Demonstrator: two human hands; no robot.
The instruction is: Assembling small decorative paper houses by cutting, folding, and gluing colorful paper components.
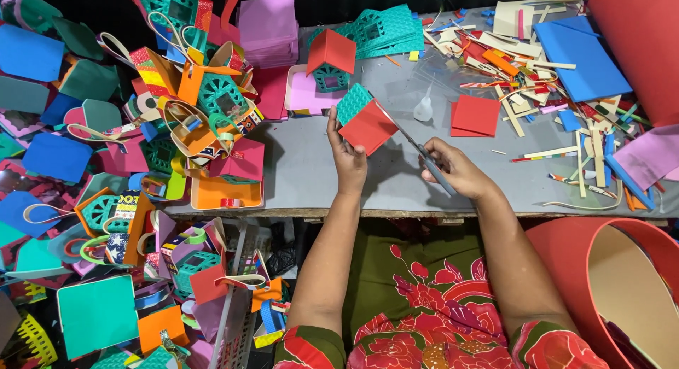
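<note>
Head view: left hand (349,157) holds red-teal foam house (364,119).

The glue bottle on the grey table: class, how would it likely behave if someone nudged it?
The glue bottle looks small, clear and plastic, so probably light and easily shoved. It tapers to a thin nozzle, so it may tip readily. If round-bodied, it might roll across the table towards the red sheet.

Bright, even overhead light; sharp, with slight edge distortion.
</note>
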